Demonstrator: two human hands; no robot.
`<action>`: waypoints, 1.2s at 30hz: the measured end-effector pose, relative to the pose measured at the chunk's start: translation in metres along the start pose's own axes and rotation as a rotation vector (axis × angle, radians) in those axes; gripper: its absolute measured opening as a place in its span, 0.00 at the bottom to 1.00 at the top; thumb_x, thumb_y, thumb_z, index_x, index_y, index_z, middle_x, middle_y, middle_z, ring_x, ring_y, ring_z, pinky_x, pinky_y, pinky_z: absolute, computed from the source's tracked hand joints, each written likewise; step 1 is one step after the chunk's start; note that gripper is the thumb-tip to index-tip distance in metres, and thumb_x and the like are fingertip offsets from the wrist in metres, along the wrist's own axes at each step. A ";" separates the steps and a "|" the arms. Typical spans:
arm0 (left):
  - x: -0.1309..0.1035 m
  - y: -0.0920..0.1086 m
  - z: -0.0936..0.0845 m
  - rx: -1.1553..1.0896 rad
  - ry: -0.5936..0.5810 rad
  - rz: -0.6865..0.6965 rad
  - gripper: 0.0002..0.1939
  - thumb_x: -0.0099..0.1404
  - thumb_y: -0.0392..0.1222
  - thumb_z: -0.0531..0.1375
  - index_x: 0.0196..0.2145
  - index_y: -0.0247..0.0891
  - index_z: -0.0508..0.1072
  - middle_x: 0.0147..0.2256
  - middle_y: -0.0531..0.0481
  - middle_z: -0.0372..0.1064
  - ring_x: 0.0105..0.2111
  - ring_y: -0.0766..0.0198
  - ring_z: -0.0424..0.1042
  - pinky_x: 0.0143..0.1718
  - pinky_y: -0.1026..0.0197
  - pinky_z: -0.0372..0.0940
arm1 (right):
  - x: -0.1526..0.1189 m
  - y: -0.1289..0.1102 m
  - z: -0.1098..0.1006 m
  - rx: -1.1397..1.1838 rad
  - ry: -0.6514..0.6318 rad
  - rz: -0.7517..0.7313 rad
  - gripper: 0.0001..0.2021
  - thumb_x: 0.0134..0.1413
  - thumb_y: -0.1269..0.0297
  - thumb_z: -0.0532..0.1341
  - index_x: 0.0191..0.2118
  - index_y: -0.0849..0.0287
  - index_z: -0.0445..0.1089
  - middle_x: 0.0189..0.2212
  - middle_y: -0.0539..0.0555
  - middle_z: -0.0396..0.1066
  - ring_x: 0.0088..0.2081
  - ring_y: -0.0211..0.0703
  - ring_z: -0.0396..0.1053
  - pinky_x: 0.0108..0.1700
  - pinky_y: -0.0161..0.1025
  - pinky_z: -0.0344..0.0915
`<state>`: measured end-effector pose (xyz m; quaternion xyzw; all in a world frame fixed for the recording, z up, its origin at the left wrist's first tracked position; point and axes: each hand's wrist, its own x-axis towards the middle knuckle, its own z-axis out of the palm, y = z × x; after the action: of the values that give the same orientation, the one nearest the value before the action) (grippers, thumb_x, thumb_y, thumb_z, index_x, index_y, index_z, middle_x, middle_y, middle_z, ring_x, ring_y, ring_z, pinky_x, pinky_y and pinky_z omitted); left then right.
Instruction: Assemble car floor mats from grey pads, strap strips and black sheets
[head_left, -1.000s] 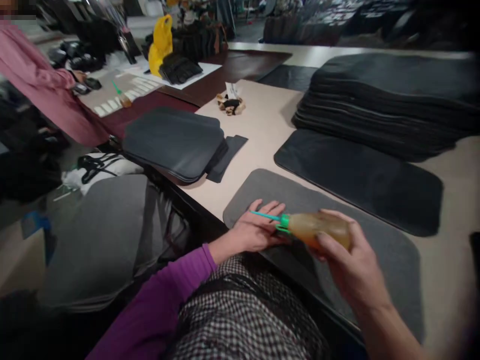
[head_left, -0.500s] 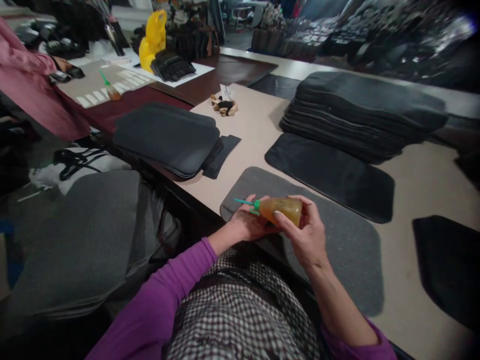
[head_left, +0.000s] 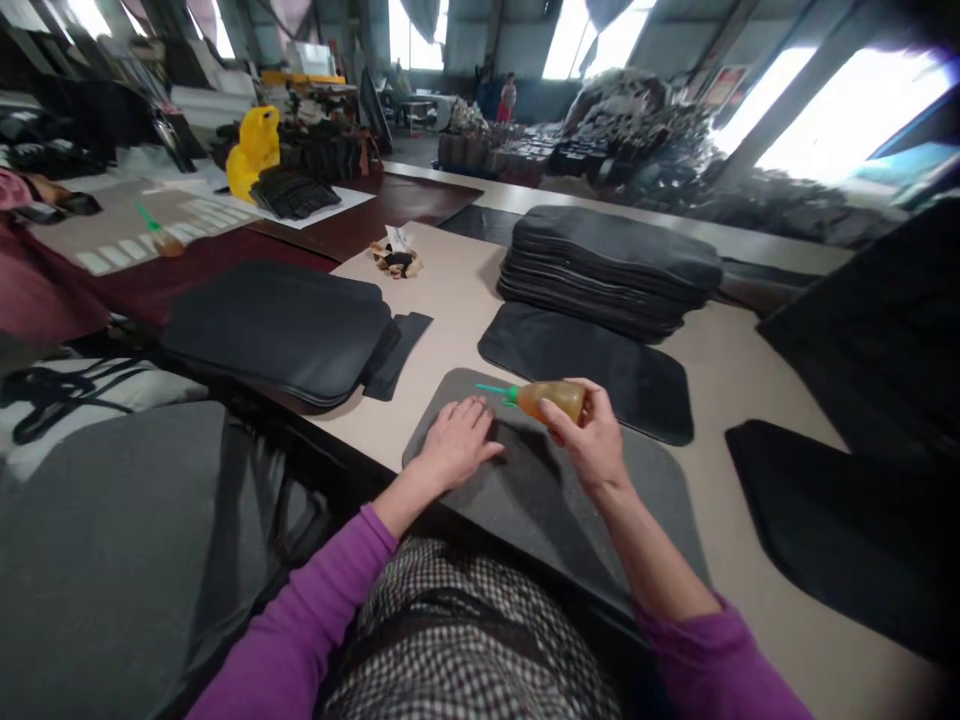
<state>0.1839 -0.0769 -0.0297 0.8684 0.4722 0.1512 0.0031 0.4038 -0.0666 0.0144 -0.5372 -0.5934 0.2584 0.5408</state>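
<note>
Right hand [head_left: 600, 442]: closed around the bottle, fingers and thumb on its wide end.
Bottle [head_left: 556, 401]: in that grip, tipped sideways above the grey panel; probably light, with soft, squeezable walls best held round the body.
Nozzle [head_left: 493, 388]: pointing left from the grip; thin, likely bendy, a poor place to hold.
Grey panel [head_left: 664, 478]: beneath the grip; looks thin and pliable, likely easiest to lift by an edge with support underneath.
Left hand [head_left: 456, 447]: left of the grip, open and palm-down on the panel, grasping nothing.
Black panel [head_left: 600, 362]: just beyond the grip, lying flat.
Tall stack [head_left: 615, 250]: farther beyond, probably heavy as a whole.
</note>
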 end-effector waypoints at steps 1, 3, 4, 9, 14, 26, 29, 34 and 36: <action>0.001 -0.002 0.003 0.008 -0.004 -0.012 0.34 0.78 0.60 0.46 0.68 0.32 0.62 0.70 0.35 0.57 0.71 0.48 0.56 0.70 0.44 0.52 | 0.005 0.003 0.006 -0.029 -0.026 -0.028 0.32 0.49 0.43 0.72 0.55 0.53 0.66 0.46 0.54 0.73 0.43 0.50 0.73 0.44 0.46 0.73; 0.000 -0.005 0.010 0.015 -0.015 -0.026 0.36 0.77 0.62 0.44 0.69 0.34 0.61 0.71 0.37 0.55 0.72 0.48 0.54 0.70 0.42 0.51 | 0.013 0.009 0.018 -0.069 -0.087 -0.064 0.33 0.50 0.43 0.71 0.57 0.52 0.64 0.50 0.55 0.72 0.48 0.52 0.72 0.51 0.50 0.71; -0.001 -0.005 0.013 0.017 -0.017 -0.030 0.37 0.77 0.64 0.43 0.70 0.35 0.60 0.72 0.37 0.54 0.72 0.49 0.52 0.71 0.42 0.50 | 0.016 0.011 0.025 -0.088 -0.113 -0.089 0.33 0.50 0.43 0.71 0.57 0.52 0.64 0.51 0.56 0.71 0.49 0.53 0.72 0.53 0.51 0.70; -0.005 -0.005 0.019 0.007 0.005 -0.038 0.39 0.76 0.66 0.42 0.71 0.35 0.58 0.72 0.40 0.55 0.72 0.50 0.51 0.71 0.43 0.48 | 0.025 0.015 0.050 -0.163 -0.195 -0.196 0.30 0.52 0.45 0.70 0.56 0.54 0.64 0.51 0.58 0.71 0.51 0.54 0.70 0.56 0.52 0.68; -0.004 -0.005 0.018 -0.015 0.006 -0.040 0.39 0.76 0.65 0.44 0.72 0.36 0.57 0.71 0.40 0.56 0.72 0.50 0.51 0.71 0.43 0.48 | 0.030 0.020 0.058 -0.237 -0.258 -0.292 0.28 0.56 0.48 0.68 0.56 0.54 0.64 0.51 0.58 0.69 0.51 0.54 0.69 0.55 0.50 0.68; -0.007 -0.005 0.017 -0.017 0.043 -0.037 0.36 0.77 0.64 0.42 0.70 0.37 0.61 0.72 0.39 0.54 0.73 0.52 0.51 0.71 0.45 0.48 | 0.040 0.027 0.058 -0.368 -0.099 -0.351 0.26 0.59 0.51 0.65 0.58 0.57 0.62 0.51 0.61 0.66 0.52 0.55 0.68 0.56 0.52 0.68; -0.007 -0.005 0.017 -0.018 0.035 -0.039 0.37 0.77 0.64 0.42 0.70 0.37 0.61 0.72 0.39 0.54 0.73 0.51 0.51 0.71 0.45 0.48 | 0.036 0.026 0.049 -0.358 -0.029 -0.303 0.27 0.57 0.48 0.66 0.57 0.56 0.63 0.51 0.60 0.67 0.51 0.55 0.69 0.55 0.51 0.68; -0.007 -0.006 0.019 -0.005 0.037 -0.030 0.36 0.77 0.63 0.42 0.70 0.36 0.61 0.72 0.39 0.53 0.72 0.51 0.52 0.71 0.43 0.50 | 0.029 0.028 0.025 -0.397 -0.008 -0.268 0.28 0.56 0.46 0.66 0.56 0.56 0.64 0.50 0.60 0.69 0.51 0.55 0.69 0.55 0.52 0.68; -0.007 -0.007 0.019 -0.001 0.034 -0.030 0.36 0.77 0.63 0.43 0.70 0.37 0.61 0.72 0.39 0.53 0.73 0.51 0.52 0.71 0.43 0.50 | 0.026 0.029 0.016 -0.410 0.001 -0.260 0.27 0.57 0.46 0.66 0.56 0.56 0.64 0.50 0.60 0.69 0.51 0.55 0.69 0.54 0.51 0.68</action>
<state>0.1801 -0.0764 -0.0509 0.8585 0.4852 0.1662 -0.0024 0.4038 -0.0297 -0.0058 -0.5552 -0.6973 0.0605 0.4493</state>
